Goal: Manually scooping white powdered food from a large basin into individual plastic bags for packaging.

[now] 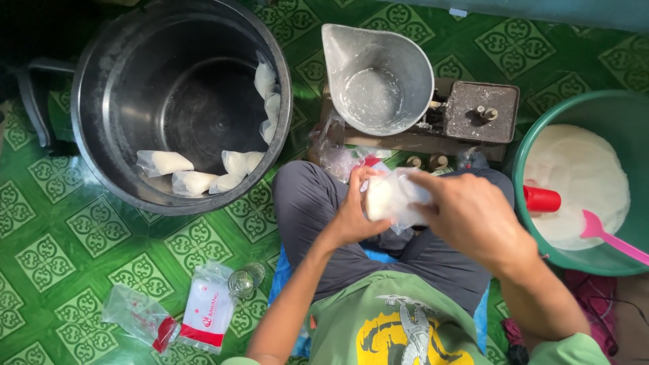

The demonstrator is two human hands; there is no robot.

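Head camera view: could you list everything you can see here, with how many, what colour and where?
Large dark plastic bucket: one, grey-black, upper left.
Filled clear bags of white powder in the bucket: about seven, white, along its bottom and right wall.
Metal scoop pan: one, silver, on the scale, top centre.
Balance scale: one, dark grey metal, top centre right.
Green plastic basin: one, right, holding white powder.
Red cup: one, in the basin.
Pink plastic scoop: one, in the basin.
Packs of empty plastic bags: two, clear with red, floor lower left.
Green patterned floor mat: one, underneath everything.
Small clear bag of white powder: one, held in both hands.
Left hand: on the bag.
Right hand: on the bag.
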